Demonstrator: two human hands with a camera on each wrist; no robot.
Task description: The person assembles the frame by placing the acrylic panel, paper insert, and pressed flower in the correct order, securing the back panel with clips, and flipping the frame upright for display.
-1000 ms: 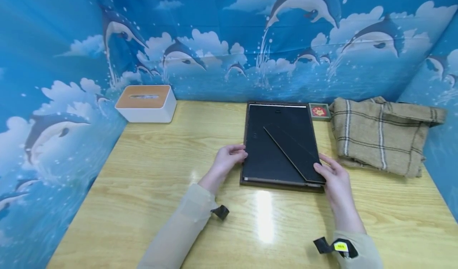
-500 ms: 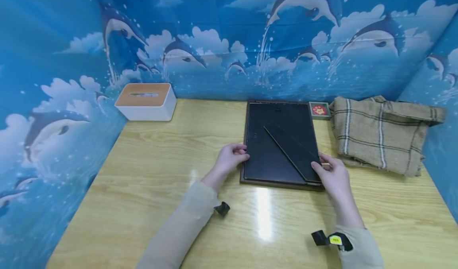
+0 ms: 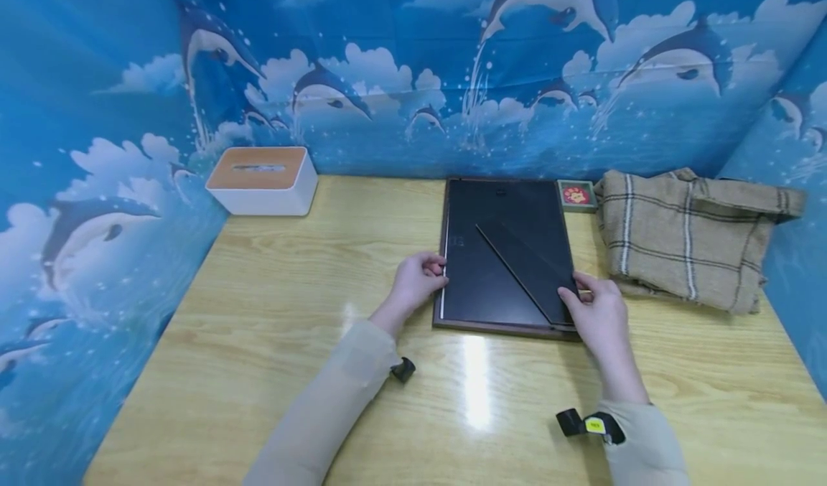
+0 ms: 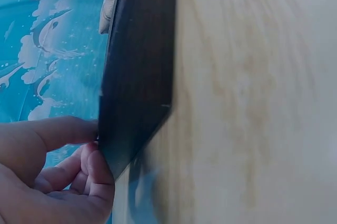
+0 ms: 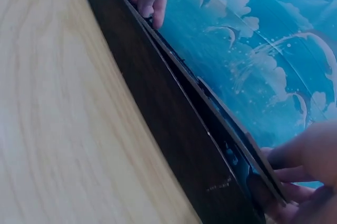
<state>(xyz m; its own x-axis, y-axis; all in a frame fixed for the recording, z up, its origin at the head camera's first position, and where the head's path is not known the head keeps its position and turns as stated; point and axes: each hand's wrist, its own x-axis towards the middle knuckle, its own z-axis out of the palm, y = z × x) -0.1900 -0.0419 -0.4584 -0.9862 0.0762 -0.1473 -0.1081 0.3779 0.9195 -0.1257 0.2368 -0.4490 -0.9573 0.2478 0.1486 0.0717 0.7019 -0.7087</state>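
Partly out of sight behind the right hand (image 3: 601,319), the black panel (image 3: 489,281).

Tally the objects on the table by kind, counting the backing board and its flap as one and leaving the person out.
White box: 1
Dark frame: 1
Backing board: 1
Small green square: 1
Plaid cloth: 1
Total: 5

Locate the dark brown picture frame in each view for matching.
Head: dark brown picture frame, right of centre, mid-height.
Left wrist: picture frame left of centre, reaching the top edge.
Right wrist: picture frame running diagonally, upper left to lower right.
Shared landmark: dolphin-print backdrop.
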